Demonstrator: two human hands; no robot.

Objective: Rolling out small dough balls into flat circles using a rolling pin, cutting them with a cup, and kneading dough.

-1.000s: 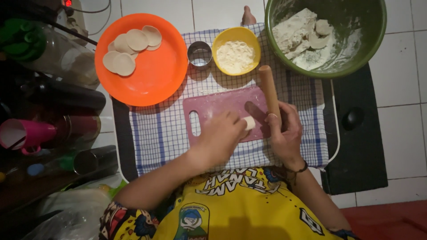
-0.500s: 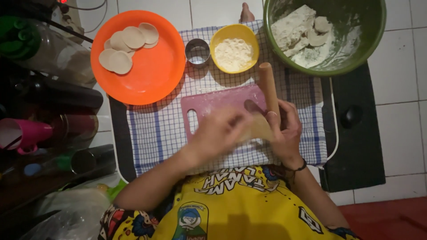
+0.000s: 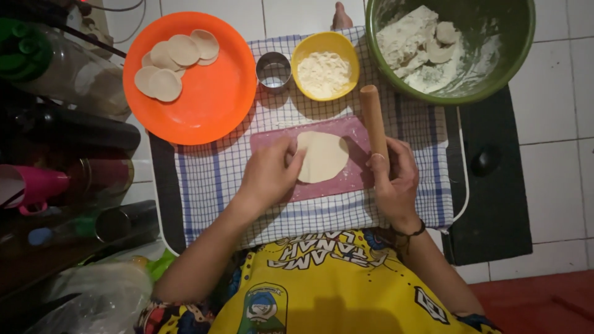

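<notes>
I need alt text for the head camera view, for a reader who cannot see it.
A person's left hand touches a flat dough round on a pink board, while the right hand grips a wooden rolling pin. Beyond sit an orange plate of dough discs, a flour bowl and a green mixing bowl.

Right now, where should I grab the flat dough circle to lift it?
Probably pinch the flat dough circle at its top edge, coming from the yellow bowl side. It lies thin on the pink board; the left hand covers its left rim and the right hand crowds the right.
</notes>
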